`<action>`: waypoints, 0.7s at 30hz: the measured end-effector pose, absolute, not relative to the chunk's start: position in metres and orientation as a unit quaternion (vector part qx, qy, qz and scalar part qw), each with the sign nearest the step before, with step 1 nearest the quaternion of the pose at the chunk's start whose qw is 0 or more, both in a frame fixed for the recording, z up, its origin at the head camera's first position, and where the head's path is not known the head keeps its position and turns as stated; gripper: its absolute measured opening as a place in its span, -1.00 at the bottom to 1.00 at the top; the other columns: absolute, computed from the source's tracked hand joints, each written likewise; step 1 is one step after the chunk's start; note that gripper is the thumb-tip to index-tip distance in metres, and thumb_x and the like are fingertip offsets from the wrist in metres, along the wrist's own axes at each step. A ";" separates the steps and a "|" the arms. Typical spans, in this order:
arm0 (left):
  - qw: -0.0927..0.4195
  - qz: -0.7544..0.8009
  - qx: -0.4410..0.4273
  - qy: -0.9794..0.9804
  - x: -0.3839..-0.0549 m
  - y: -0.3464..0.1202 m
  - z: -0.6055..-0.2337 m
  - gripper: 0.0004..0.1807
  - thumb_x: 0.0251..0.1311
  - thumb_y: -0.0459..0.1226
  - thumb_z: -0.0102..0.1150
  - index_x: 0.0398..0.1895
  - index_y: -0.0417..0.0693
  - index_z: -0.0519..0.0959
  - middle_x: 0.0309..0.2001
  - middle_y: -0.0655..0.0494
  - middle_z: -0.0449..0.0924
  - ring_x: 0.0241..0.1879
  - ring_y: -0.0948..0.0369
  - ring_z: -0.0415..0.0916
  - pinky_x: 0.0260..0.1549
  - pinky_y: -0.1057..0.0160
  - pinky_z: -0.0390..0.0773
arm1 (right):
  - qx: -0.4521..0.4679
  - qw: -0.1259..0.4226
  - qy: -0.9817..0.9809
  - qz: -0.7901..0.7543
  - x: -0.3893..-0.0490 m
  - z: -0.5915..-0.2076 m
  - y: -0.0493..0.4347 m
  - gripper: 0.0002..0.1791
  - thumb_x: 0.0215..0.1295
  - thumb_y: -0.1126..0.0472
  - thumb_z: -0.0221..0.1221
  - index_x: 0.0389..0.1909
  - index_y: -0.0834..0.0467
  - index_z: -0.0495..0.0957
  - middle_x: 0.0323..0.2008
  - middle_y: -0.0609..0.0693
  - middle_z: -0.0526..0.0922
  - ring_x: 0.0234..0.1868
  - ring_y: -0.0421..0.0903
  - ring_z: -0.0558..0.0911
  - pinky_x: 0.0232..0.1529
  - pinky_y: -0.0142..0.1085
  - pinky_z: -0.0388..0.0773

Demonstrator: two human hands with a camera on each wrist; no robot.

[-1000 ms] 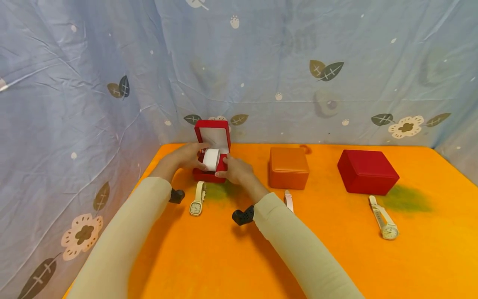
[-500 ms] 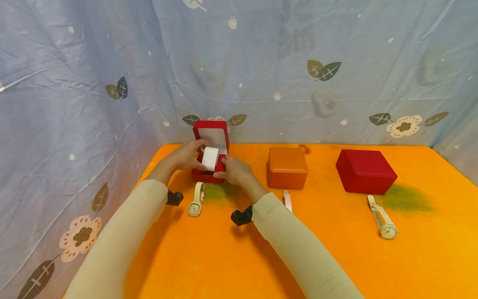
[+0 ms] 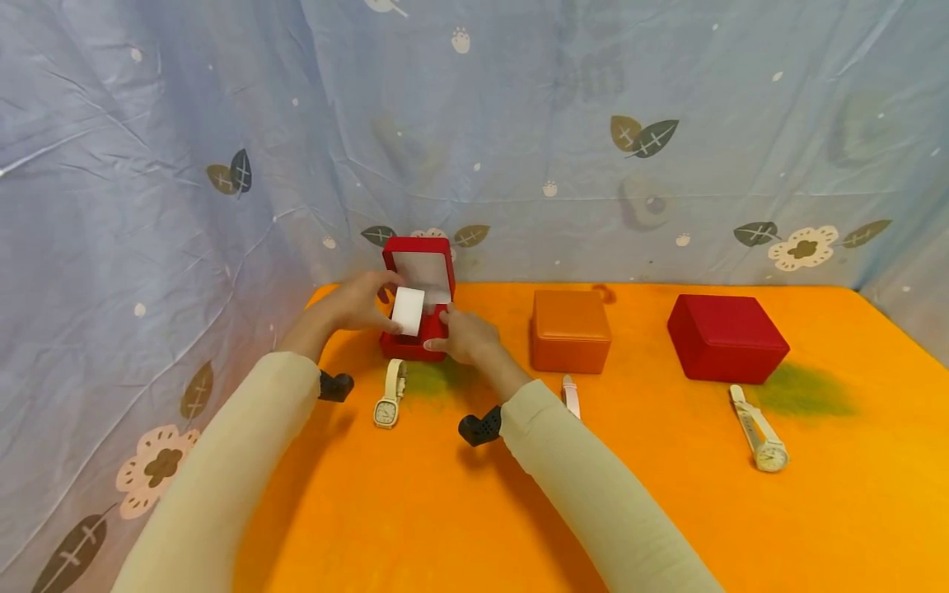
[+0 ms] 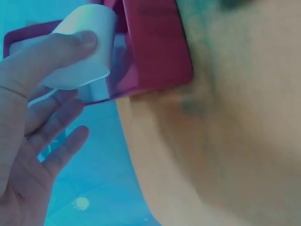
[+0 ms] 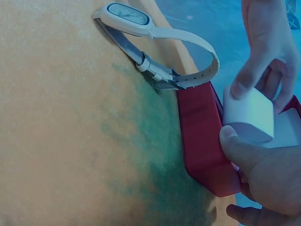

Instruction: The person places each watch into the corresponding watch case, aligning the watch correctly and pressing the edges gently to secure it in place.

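Observation:
A red watch box (image 3: 404,351) stands at the table's far left with its lid raised, showing a pale lining. My left hand (image 3: 362,301) pinches a white watch cushion (image 3: 409,311) between thumb and fingers, tilted and lifted above the box's inside. In the left wrist view the thumb lies across the cushion (image 4: 87,59), other fingers behind it. My right hand (image 3: 473,338) grips the box's right side, thumb at the rim in the right wrist view; its far fingers are partly hidden. Just in front of the box lies a cream watch (image 3: 386,412) with a squarish dial, its strap buckled into a loop.
To the right stand a closed orange box (image 3: 571,333) and a closed dark red box (image 3: 726,339). A pinkish strap (image 3: 571,395) shows partly behind my right sleeve. Another pale watch (image 3: 771,455) lies at the right. A patterned curtain (image 3: 519,165) borders the orange table (image 3: 415,511).
My left hand has drawn the white cushion up and to the left, out of its place in the red box. The right hand stays on the box.

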State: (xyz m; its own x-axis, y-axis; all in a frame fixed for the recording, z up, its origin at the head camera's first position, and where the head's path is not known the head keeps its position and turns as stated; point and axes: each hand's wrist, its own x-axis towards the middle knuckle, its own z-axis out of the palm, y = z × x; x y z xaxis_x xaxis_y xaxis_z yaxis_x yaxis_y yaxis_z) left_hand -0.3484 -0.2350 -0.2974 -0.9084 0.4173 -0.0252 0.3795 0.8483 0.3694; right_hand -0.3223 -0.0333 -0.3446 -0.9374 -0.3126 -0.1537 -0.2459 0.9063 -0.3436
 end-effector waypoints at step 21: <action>0.071 0.221 0.186 0.955 -0.339 -0.262 -0.318 -0.27 -0.01 -0.08 0.45 0.26 0.01 0.40 0.18 -0.08 0.45 0.06 -0.08 0.48 0.03 -0.01 0.53 | -0.135 0.105 0.968 -0.181 -0.323 -0.346 -0.033 -0.15 0.25 -0.23 0.15 0.49 -0.02 0.13 0.51 0.01 0.12 0.35 0.03 0.37 0.26 0.01 0.42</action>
